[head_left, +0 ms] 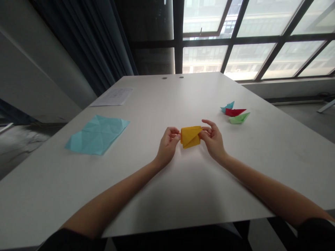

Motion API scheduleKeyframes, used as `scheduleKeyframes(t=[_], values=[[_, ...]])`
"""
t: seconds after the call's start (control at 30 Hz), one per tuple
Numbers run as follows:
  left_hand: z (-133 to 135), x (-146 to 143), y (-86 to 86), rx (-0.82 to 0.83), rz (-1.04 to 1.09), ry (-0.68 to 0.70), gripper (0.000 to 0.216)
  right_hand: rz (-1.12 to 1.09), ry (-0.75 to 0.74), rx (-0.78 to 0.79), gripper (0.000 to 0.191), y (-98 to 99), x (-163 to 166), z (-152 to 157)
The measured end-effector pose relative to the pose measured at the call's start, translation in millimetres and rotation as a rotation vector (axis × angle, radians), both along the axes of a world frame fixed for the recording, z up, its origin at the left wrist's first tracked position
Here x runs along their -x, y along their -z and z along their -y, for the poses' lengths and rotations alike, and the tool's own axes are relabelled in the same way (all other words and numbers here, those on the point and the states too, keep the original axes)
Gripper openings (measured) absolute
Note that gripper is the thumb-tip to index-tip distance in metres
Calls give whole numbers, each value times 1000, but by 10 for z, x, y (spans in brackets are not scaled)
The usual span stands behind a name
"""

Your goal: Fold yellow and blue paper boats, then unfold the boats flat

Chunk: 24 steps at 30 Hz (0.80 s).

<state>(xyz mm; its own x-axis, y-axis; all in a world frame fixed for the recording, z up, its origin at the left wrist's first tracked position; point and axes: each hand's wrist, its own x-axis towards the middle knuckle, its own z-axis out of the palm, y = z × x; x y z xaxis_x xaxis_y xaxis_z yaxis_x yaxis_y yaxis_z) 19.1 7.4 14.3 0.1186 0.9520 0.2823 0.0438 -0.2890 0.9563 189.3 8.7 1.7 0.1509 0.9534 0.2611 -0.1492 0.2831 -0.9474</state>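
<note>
A folded piece of yellow origami paper (191, 136) is held up just above the white table, between my two hands. It is roughly rectangular, with a slanting flap across its front. My left hand (169, 143) pinches its left edge between thumb and fingers. At the right edge, my right hand (213, 139) grips it near the pointed upper corner, the index finger raised off the paper. The fingertips behind the paper are partly hidden.
A creased light-blue paper sheet (98, 135) lies to the left on the white table (167, 195). Behind it is a printed sheet (113, 96). On the right sit three small folded paper boats: blue (227, 107), red (235, 112) and green (239, 118). Windows stand beyond.
</note>
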Motion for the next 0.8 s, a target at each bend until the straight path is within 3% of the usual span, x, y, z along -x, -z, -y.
scheduleKeyframes(t=[0.17, 0.3, 0.43, 0.6, 0.8], values=[[-48, 9, 44, 32, -36, 38, 11, -113, -49, 73, 38, 71, -49, -68], [-56, 21, 50, -61, -66, 118, 13, -55, -96, 70, 36, 71, -24, -32], [-55, 51, 34, -145, -225, 262, 19, 34, -195, 54, 35, 44, 22, 26], [-25, 73, 22, -142, -310, 145, 20, 77, -259, 40, 31, 38, 79, 76], [-7, 69, 34, -147, -316, 164, 10, 109, -234, 24, 33, 96, 89, 75]])
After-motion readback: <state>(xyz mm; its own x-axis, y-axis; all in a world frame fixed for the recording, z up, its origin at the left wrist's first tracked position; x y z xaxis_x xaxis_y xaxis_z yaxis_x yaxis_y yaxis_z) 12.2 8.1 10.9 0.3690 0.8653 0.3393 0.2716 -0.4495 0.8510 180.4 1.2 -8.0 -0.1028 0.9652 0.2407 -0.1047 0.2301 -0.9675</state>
